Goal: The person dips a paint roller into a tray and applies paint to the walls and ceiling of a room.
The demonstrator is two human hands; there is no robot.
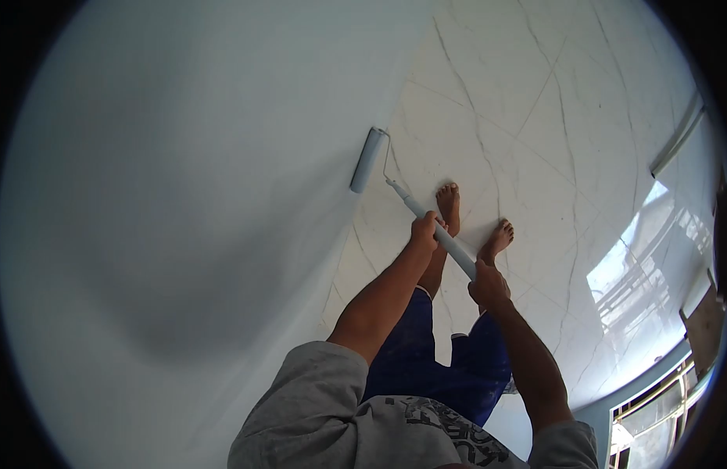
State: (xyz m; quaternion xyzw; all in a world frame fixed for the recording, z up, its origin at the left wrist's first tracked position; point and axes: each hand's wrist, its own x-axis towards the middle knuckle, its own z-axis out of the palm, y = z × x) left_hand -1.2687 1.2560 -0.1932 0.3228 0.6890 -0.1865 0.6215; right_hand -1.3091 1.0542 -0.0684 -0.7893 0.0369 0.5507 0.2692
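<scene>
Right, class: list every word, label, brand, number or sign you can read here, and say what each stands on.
Shirt: dark, letter-like print, too distorted and cut off to read with certainty.
Roller and pole: no lettering visible.
Nothing can be quoted reliably.

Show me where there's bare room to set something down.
The widest bare patch of floor lies between the right foot and the bright reflection. Another borders the wall, beyond the roller. It's crowded around the left foot, where the left hand and right hand grip the pole.
</scene>
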